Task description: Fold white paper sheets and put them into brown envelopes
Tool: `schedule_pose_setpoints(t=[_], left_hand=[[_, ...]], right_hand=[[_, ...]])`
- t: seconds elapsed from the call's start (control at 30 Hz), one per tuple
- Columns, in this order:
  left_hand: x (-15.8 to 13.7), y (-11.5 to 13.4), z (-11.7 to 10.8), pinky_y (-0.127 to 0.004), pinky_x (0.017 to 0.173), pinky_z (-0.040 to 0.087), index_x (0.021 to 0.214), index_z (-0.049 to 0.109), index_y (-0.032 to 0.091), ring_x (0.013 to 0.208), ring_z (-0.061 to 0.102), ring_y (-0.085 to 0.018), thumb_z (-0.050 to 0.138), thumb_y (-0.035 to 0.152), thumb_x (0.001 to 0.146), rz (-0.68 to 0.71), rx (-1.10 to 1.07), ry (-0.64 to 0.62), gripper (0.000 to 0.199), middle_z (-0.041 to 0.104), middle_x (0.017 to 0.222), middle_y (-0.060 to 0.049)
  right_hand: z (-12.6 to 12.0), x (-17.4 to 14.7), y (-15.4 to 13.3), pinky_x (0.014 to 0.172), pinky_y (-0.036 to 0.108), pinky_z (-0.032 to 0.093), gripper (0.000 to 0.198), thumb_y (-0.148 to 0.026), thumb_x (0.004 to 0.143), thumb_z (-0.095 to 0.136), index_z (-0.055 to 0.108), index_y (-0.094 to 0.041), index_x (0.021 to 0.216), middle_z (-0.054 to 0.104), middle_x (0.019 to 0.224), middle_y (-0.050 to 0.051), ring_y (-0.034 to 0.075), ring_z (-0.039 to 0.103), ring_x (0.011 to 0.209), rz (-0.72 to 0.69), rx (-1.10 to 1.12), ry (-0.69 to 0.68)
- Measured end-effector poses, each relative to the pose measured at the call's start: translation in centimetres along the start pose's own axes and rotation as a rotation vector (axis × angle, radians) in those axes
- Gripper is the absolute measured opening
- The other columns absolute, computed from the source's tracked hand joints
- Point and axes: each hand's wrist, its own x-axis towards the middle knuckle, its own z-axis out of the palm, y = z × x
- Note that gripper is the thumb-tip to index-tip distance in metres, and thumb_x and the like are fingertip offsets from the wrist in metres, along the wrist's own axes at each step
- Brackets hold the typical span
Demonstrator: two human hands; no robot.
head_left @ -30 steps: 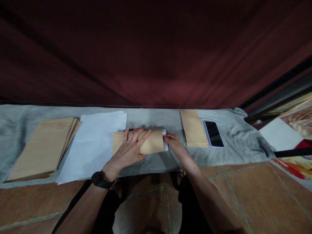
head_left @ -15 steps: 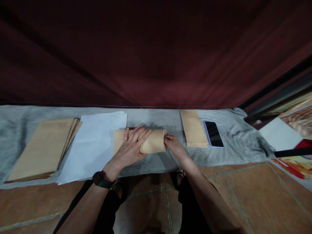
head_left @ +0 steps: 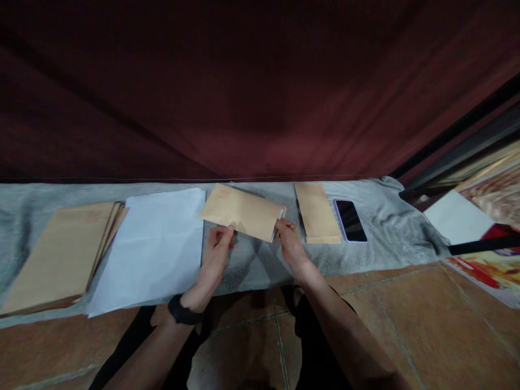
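Note:
A brown paper envelope with small red print at its upper left is held slightly tilted above the grey cloth. My left hand pinches its lower edge, thumb on top. At the right end, my right hand grips the open mouth, where a strip of white paper shows inside. Just left of my left hand lies a stack of white sheets. To the right of my right hand lie a few more brown envelopes, flat on the cloth.
A thicker stack of brown envelopes lies at the far left. A phone with a pale purple case rests on the right. Dark red drapery hangs behind. A dark frame and printed sheets stand at the far right.
My left hand has gone from lying flat on the envelope to pinching its lower edge. The envelope has been lifted and turned, its left end swinging away from me.

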Motion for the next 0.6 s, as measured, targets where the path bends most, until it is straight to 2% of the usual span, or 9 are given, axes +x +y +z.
schedule_pose_setpoints(t=[0.07,0.13,0.23,0.3,0.43,0.6], left_hand=[[-0.1,-0.1,0.9,-0.038,0.078,0.062,0.094,0.060,0.019,0.082,0.073,-0.022,0.068,0.043,0.092,-0.274,-0.287,-0.109,0.026,0.071,0.086,-0.008],[-0.2,0.2,1.7,-0.036,0.075,0.063,0.100,0.062,0.018,0.078,0.075,-0.021,0.068,0.036,0.094,-0.373,-0.457,-0.148,0.020,0.075,0.087,-0.008],[-0.2,0.6,2.4,-0.034,0.077,0.064,0.104,0.064,0.019,0.080,0.077,-0.018,0.060,0.027,0.099,-0.345,-0.540,-0.069,0.011,0.077,0.093,-0.006],[-0.2,0.8,2.6,-0.033,0.077,0.064,0.102,0.066,0.018,0.081,0.077,-0.017,0.053,0.023,0.102,-0.370,-0.536,-0.056,0.013,0.078,0.092,-0.006],[-0.4,0.9,2.9,-0.029,0.072,0.064,0.101,0.069,0.015,0.078,0.078,-0.017,0.050,0.021,0.103,-0.388,-0.505,-0.120,0.020,0.079,0.090,-0.008],[-0.7,1.0,2.9,-0.029,0.068,0.065,0.099,0.069,0.011,0.075,0.078,-0.019,0.053,0.019,0.102,-0.382,-0.482,-0.171,0.017,0.080,0.088,-0.011]], right_hand=[[0.4,-0.3,0.3,0.064,0.030,0.051,0.027,-0.051,0.069,0.068,0.065,-0.024,0.070,0.076,0.073,0.004,0.023,0.070,0.076,-0.003,0.003,-0.001],[1.0,-0.8,0.7,0.066,0.030,0.052,0.028,-0.052,0.070,0.067,0.066,-0.024,0.071,0.076,0.075,0.004,0.023,0.071,0.078,0.006,-0.001,-0.009],[1.8,-1.4,1.4,0.068,0.030,0.052,0.027,-0.051,0.072,0.066,0.066,-0.024,0.071,0.076,0.074,0.004,0.023,0.071,0.080,0.020,-0.010,-0.017],[2.2,-1.7,1.6,0.070,0.030,0.053,0.028,-0.051,0.073,0.066,0.067,-0.024,0.074,0.076,0.078,0.005,0.023,0.071,0.082,0.019,0.001,-0.007],[2.6,-1.6,1.9,0.073,0.031,0.054,0.031,-0.053,0.074,0.065,0.068,-0.023,0.082,0.077,0.083,0.004,0.022,0.071,0.084,0.024,0.032,-0.005],[2.7,-1.1,2.2,0.066,0.028,0.050,0.027,-0.052,0.076,0.061,0.064,-0.025,0.077,0.073,0.074,0.001,0.020,0.067,0.076,0.036,-0.023,0.000]])
